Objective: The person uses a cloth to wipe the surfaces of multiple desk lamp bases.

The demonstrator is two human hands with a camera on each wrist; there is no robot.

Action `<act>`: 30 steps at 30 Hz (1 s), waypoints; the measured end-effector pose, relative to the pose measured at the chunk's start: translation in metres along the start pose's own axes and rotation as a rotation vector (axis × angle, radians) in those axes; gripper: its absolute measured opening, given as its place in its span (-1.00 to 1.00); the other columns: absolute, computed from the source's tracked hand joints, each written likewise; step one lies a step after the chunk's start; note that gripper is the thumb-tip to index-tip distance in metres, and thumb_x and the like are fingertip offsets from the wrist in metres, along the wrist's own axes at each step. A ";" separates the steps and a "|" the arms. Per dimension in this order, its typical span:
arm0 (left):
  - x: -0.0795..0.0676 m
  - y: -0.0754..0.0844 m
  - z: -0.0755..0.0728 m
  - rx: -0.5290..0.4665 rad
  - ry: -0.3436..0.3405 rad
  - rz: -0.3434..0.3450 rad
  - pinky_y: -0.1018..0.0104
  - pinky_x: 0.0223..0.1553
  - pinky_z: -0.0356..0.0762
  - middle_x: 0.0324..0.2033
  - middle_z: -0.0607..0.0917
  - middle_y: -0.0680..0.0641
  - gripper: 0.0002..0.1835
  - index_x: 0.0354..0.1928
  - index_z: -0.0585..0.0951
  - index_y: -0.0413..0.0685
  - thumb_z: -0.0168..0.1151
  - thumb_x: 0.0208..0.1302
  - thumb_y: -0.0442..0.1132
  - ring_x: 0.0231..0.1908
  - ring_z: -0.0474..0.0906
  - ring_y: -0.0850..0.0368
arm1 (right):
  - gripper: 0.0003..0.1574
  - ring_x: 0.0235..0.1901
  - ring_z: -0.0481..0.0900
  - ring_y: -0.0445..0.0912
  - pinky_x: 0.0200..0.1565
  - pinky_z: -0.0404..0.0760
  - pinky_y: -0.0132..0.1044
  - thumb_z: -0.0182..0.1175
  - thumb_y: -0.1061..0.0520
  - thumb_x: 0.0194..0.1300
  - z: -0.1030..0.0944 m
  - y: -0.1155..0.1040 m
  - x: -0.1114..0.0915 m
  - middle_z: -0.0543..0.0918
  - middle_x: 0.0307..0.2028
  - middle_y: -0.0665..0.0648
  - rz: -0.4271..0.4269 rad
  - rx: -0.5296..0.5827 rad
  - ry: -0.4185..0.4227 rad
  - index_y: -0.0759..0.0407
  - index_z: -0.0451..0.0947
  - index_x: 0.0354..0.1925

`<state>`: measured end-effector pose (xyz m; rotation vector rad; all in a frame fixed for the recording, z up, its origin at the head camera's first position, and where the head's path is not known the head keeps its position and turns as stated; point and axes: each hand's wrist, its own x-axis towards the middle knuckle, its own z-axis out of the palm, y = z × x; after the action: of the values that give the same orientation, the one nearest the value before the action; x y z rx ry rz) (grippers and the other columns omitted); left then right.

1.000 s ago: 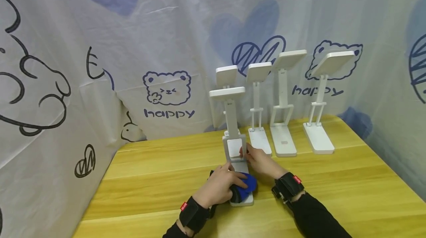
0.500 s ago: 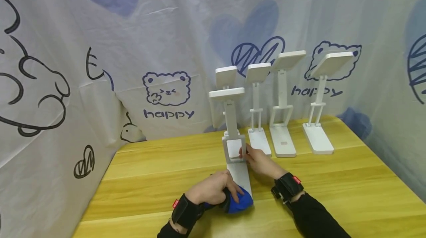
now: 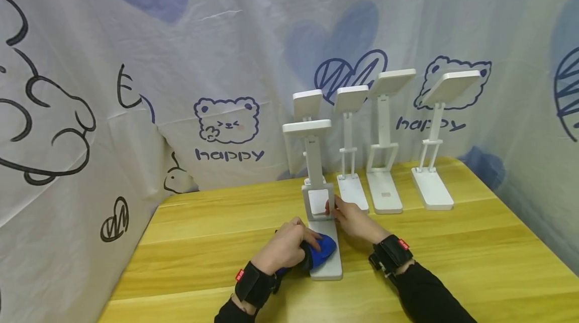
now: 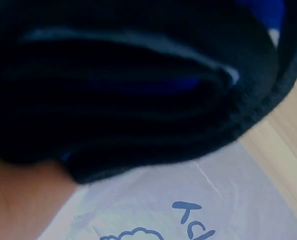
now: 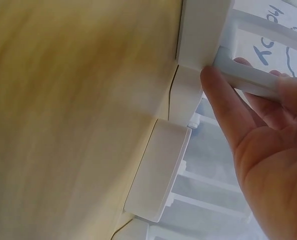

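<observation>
In the head view, my left hand (image 3: 286,248) holds a bunched blue-and-black cloth (image 3: 323,252) against the front base of a white folding stand (image 3: 332,268) with a flat top plate. Its dark folded layers, the black side of the cloth (image 4: 138,122), fill most of the left wrist view. My right hand (image 3: 355,218) grips the side of the stand's lower frame. From the right wrist, the thumb and fingers of my right hand (image 5: 268,150) pinch the frame bar (image 5: 251,80), one finger reaching along to the base. The left fingertips are partly hidden by the cloth.
Behind stands a row of similar white stands: one partly hidden stand (image 3: 307,104), a second (image 3: 353,190), a third (image 3: 384,192) and a far right one (image 3: 432,187). They stand near the back of the wooden table (image 3: 203,227), before a printed curtain (image 3: 226,51).
My left hand and the cloth moved down to the base's front end, then back up and slightly left along it. My right hand keeps its grip on the stand.
</observation>
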<state>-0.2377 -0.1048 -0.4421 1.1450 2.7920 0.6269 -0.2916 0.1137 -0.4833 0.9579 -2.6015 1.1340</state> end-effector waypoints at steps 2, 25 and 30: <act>0.002 -0.002 0.003 0.040 0.037 -0.009 0.45 -0.38 0.28 -0.07 0.71 0.16 -0.48 -0.32 0.79 0.18 0.13 -0.17 -0.60 -0.34 0.35 0.23 | -0.87 -0.32 0.58 -0.01 -0.34 0.60 -0.15 -0.14 0.30 0.45 0.001 0.001 0.000 0.59 -0.32 0.20 -0.013 -0.002 0.005 0.24 0.36 -0.14; 0.023 0.002 0.028 0.268 0.118 0.076 0.17 -0.24 0.40 0.09 0.62 0.11 -0.40 -0.09 0.71 0.24 0.15 -0.18 -0.51 -0.10 0.37 0.09 | -0.90 -0.37 0.58 -0.04 -0.37 0.53 -0.16 -0.09 0.30 0.43 0.001 0.002 -0.001 0.62 -0.32 0.19 -0.056 -0.042 0.020 0.23 0.35 -0.13; 0.016 0.002 0.022 0.138 0.056 0.106 0.30 -0.24 0.36 0.04 0.64 0.20 -0.38 -0.19 0.75 0.28 0.14 -0.27 -0.55 -0.21 0.35 0.19 | -0.90 -0.47 0.51 -0.11 -0.43 0.49 -0.22 -0.10 0.33 0.43 0.001 0.001 0.000 0.60 -0.36 0.18 -0.079 -0.027 0.016 0.24 0.35 -0.15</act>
<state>-0.2440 -0.0849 -0.4603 1.3277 2.8765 0.4879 -0.2919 0.1138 -0.4853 1.0319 -2.5354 1.0796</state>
